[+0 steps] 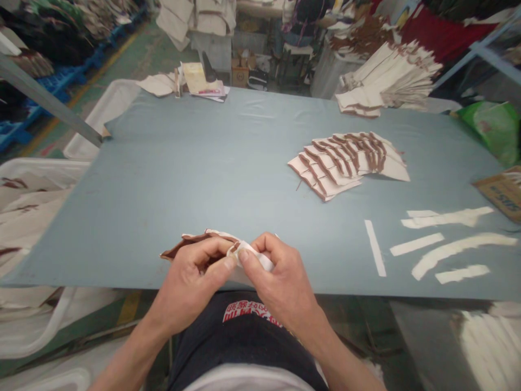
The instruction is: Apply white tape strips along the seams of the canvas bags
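At the table's front edge my two hands meet over a cream fabric piece [209, 233] with brown edging. My left hand [195, 277] pinches this piece at its right end, thumb and forefinger pressed together. A white strip [264, 262] is held in my right hand [280, 271], its thumb pushing the strip against the fabric's end. The fingertips of both hands almost touch. Part of the fabric is hidden under my left hand, and how the strip lies around its end cannot be made out.
Several loose white strips [374, 247] lie to the right on the blue-grey table [195, 146]. Beyond them rests a fanned stack of brown-edged cream pieces [342, 163]. A taller cream stack [391, 76] stands at the back right. White bins [30, 168] with fabric flank the table's left side.
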The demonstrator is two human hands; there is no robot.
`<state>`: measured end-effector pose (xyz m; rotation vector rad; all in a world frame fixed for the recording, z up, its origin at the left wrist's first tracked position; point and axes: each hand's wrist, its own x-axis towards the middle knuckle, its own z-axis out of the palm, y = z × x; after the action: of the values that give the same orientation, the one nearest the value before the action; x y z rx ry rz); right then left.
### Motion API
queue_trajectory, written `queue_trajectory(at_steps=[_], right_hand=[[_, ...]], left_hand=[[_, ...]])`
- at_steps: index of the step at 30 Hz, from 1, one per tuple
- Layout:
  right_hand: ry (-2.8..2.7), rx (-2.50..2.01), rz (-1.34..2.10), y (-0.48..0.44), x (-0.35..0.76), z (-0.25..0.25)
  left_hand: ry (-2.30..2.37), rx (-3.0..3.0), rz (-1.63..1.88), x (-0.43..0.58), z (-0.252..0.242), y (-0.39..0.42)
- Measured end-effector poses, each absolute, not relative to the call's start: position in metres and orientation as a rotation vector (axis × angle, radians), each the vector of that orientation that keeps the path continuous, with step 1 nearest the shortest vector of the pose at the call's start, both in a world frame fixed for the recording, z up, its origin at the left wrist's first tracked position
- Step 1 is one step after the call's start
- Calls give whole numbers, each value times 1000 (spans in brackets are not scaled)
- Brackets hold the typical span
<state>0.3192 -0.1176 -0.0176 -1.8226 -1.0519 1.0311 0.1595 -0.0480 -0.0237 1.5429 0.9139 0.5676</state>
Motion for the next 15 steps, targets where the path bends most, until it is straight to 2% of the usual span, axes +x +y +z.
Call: queue_trajectory(at_steps=[8,15], right_hand=[[-1062,-1790,1026,-117,319,-27],[-1068,-1782,999,-117,318,-31]], left_hand=[[989,1649,522,165,-19,-51],[995,1736,622,164,-26,-51]])
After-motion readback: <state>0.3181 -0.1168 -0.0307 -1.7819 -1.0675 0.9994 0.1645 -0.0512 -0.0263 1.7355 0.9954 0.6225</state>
